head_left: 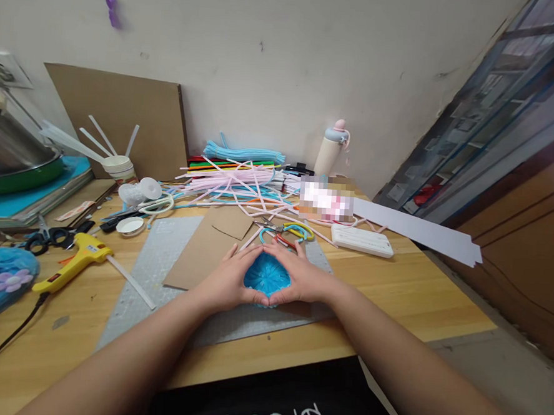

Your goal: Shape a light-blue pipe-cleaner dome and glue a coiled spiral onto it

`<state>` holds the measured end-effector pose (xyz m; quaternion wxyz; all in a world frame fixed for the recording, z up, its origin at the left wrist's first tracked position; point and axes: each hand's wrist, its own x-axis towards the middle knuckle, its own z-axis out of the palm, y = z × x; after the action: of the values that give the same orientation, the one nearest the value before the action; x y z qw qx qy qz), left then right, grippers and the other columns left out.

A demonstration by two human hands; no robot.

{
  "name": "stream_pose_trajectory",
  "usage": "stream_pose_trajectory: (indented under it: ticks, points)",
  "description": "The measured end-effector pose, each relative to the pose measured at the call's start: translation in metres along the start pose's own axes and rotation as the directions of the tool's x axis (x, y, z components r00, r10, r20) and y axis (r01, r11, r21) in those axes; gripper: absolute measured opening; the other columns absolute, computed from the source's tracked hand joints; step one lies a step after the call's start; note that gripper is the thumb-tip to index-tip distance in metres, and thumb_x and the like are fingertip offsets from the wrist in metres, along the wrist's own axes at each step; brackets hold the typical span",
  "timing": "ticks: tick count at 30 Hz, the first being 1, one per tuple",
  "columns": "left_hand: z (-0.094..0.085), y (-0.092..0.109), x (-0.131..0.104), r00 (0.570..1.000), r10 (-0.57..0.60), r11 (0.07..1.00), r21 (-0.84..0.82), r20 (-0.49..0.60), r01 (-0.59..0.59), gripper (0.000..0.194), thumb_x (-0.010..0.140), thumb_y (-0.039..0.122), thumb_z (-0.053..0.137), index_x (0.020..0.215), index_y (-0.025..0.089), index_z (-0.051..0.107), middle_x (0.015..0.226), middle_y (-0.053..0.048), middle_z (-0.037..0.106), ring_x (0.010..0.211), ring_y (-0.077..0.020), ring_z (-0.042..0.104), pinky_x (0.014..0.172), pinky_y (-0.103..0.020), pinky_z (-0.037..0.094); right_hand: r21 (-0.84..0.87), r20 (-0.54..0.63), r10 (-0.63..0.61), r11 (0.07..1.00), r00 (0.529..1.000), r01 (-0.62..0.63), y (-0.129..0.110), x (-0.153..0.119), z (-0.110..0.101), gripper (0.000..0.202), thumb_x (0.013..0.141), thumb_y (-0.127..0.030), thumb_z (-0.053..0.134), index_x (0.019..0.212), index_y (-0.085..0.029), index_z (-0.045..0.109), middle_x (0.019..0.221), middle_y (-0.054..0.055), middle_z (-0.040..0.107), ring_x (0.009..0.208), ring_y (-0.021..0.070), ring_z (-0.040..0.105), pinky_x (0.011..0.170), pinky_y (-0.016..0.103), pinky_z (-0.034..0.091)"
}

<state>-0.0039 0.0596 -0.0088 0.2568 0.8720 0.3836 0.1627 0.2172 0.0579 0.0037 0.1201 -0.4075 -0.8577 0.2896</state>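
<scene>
A round blue piece [267, 274], with ridges running out from its centre, lies near the middle of the grey cutting mat [171, 251]. My left hand [233, 277] curves round its left side and my right hand [303, 277] round its right side. The thumbs meet at the near edge and the index fingers come together at the far edge, so both hands ring the piece and hold it between them. Brown cardboard [199, 250] lies flat beside my left hand. Pliers [269, 224] with coloured handles rest just beyond my fingertips.
A yellow glue gun [79, 261], scissors [52, 237] and a fluffy blue item [0, 278] are on the left. Pink and blue strips [241, 183] pile up at the back, near a bottle [330, 149]. A white power strip [362, 240] lies on the right.
</scene>
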Motion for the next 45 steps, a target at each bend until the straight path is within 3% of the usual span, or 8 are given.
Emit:
stream_pose_trajectory:
  ticks: [19,26,38,45]
  points:
    - [0.001,-0.002,-0.002,0.999,0.015,0.996,0.086,0.031,-0.018,0.102,0.066,0.070,0.066,0.147,0.023,0.025,0.152,-0.013,0.036,0.141,-0.0306,0.029,0.117,-0.054,0.007,-0.030,-0.016,-0.016,0.999,1.000,0.016,-0.002,-0.001,0.002,0.102,0.063,-0.069,0.069,0.147,-0.027,0.029,0.154,0.010,0.032,0.145,0.0348,0.017,0.112,0.060,-0.012]
    - [0.000,0.003,0.001,0.999,0.027,0.993,0.114,0.025,-0.029,0.101,0.065,0.070,0.066,0.145,0.020,0.030,0.150,-0.014,0.039,0.140,-0.0300,0.032,0.118,-0.052,0.008,-0.013,-0.043,-0.022,1.000,0.999,0.022,0.007,-0.004,0.008,0.105,0.064,-0.070,0.068,0.148,-0.027,0.025,0.155,0.011,0.031,0.145,0.0348,0.016,0.112,0.060,-0.010]
    - [0.007,-0.010,-0.009,0.999,-0.024,1.000,0.012,-0.026,0.024,0.100,0.069,0.064,0.068,0.149,0.024,0.022,0.153,-0.015,0.033,0.142,-0.0318,0.027,0.117,-0.057,0.007,-0.044,-0.025,-0.037,0.998,0.999,0.036,-0.003,0.006,0.004,0.101,0.063,-0.069,0.070,0.146,-0.027,0.031,0.152,0.011,0.037,0.144,0.0348,0.020,0.112,0.062,-0.009]
    - [0.000,-0.006,0.003,0.999,-0.010,0.996,0.087,0.050,0.005,0.098,0.069,0.067,0.066,0.147,0.023,0.027,0.150,-0.014,0.038,0.141,-0.0298,0.031,0.117,-0.054,0.008,-0.026,-0.017,0.010,1.000,1.000,-0.011,0.007,0.005,0.005,0.100,0.064,-0.067,0.070,0.146,-0.025,0.031,0.153,0.012,0.034,0.145,0.0348,0.017,0.111,0.062,-0.011]
